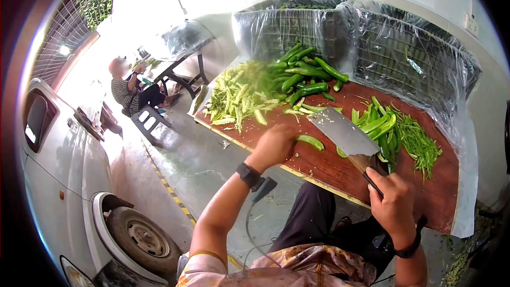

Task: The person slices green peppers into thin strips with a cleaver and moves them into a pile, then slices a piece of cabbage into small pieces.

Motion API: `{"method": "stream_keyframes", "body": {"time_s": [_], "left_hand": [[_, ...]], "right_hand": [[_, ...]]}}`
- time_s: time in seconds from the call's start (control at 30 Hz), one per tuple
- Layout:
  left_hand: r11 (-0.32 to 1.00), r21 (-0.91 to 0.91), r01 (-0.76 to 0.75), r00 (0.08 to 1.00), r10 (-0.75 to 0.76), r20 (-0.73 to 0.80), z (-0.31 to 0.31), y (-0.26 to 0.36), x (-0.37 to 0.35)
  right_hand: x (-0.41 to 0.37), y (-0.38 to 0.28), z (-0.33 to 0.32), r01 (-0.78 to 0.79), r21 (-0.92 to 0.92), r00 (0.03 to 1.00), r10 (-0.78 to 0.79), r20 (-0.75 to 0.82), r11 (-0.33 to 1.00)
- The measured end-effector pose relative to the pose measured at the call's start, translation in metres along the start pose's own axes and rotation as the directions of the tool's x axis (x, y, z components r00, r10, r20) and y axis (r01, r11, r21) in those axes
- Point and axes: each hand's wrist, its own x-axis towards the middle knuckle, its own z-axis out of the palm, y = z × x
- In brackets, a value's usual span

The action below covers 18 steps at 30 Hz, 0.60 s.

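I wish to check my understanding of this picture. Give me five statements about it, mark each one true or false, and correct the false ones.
1. The right hand holds a broad metal cleaver by its handle. True.
2. The left hand also holds the cleaver. False: it is apart from the cleaver, close to a curved green pepper piece.
3. The heap of thin green strips lies at the left end of the reddish-brown tabletop. False: it lies toward the right end.
4. Clear plastic sheeting hangs over the dark lattice-sided crates. True.
5. The person in a checked top in the background is standing. False: this person is sitting.
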Motion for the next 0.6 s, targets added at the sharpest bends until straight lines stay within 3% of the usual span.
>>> {"method": "stream_keyframes", "body": {"time_s": [0.07, 0.17, 0.33, 0.4, 0.6], "left_hand": [[0.955, 0.021, 0.297, 0.955, -0.297, -0.001, -0.006, 0.022, -0.008], [0.921, 0.083, 0.381, 0.924, -0.383, 0.008, -0.011, 0.068, -0.014], [0.953, 0.056, 0.299, 0.953, -0.294, -0.073, 0.0, 0.079, -0.022], [0.962, 0.127, 0.242, 0.969, -0.234, -0.077, 0.001, 0.076, -0.022], [0.957, 0.183, 0.226, 0.974, -0.218, -0.062, 0.007, 0.071, -0.03]], "right_hand": [[-0.009, -0.003, -0.003, -0.01, -0.003, 1.0, 0.01, 0.006, 1.0], [-0.017, -0.006, -0.005, -0.044, -0.009, 0.997, 0.044, 0.058, 0.999], [-0.018, -0.015, -0.002, -0.008, -0.013, 0.996, 0.009, 0.093, 1.0], [-0.014, -0.021, -0.001, 0.023, -0.031, 0.995, -0.02, 0.101, 0.999], [0.002, -0.041, 0.001, 0.105, -0.105, 0.98, -0.085, 0.181, 0.989]]}}
